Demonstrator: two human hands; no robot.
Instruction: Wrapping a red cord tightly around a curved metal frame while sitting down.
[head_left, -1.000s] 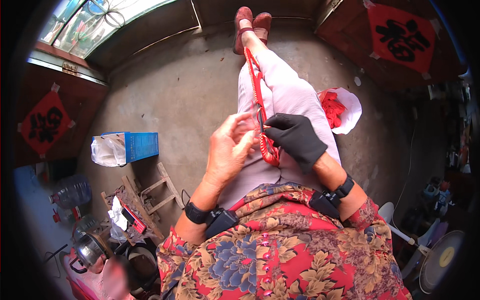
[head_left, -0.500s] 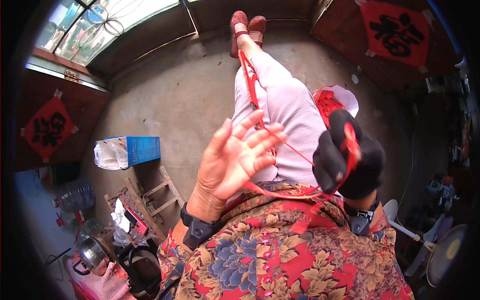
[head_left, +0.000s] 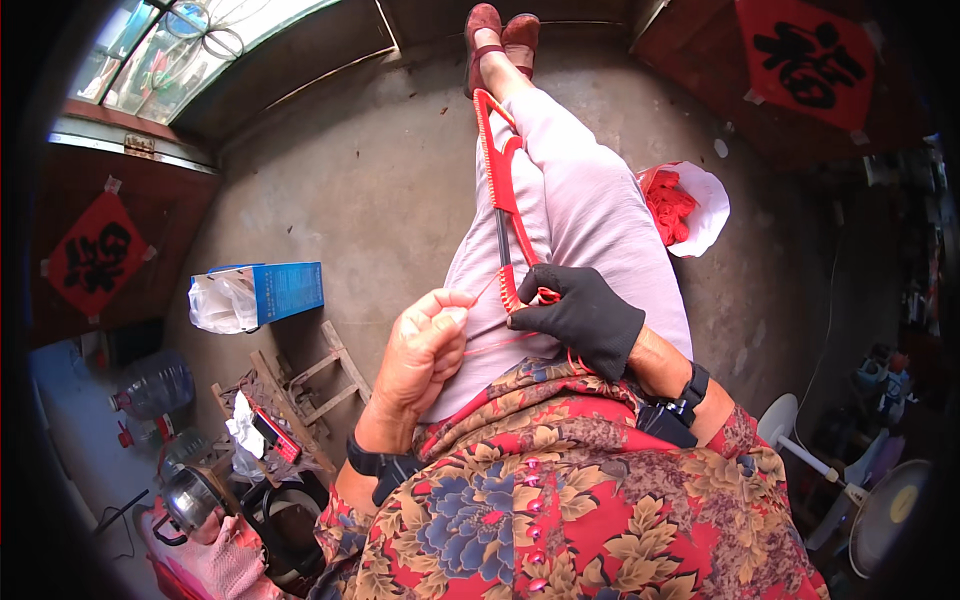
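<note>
A long dark bar (head_left: 503,236), partly wrapped in red cord with pale stitch-like edging, lies along my legs. Its far end has a red-bound triangular shape. My right hand (head_left: 590,315), in a black glove, is closed in a pinch on the near red-wrapped end of this frame. Beside it, my bare left hand (head_left: 425,345) is closed, fingertips pinched on a thin red cord. A strand of red cord (head_left: 500,346) runs across my lap between both hands. More red cord hangs under the gloved fingers.
Right of my knees stands a white container (head_left: 708,205) with red material inside. A blue box (head_left: 290,292) with a clear plastic bag is on the floor at left, near a wooden stool (head_left: 335,375). A kettle (head_left: 190,498) stands lower left, a fan (head_left: 890,515) lower right.
My right hand has come down-left from its raised place, onto the frame's near end. My left hand, spread before, has closed on the cord and moved slightly left. The cord loop has dropped.
</note>
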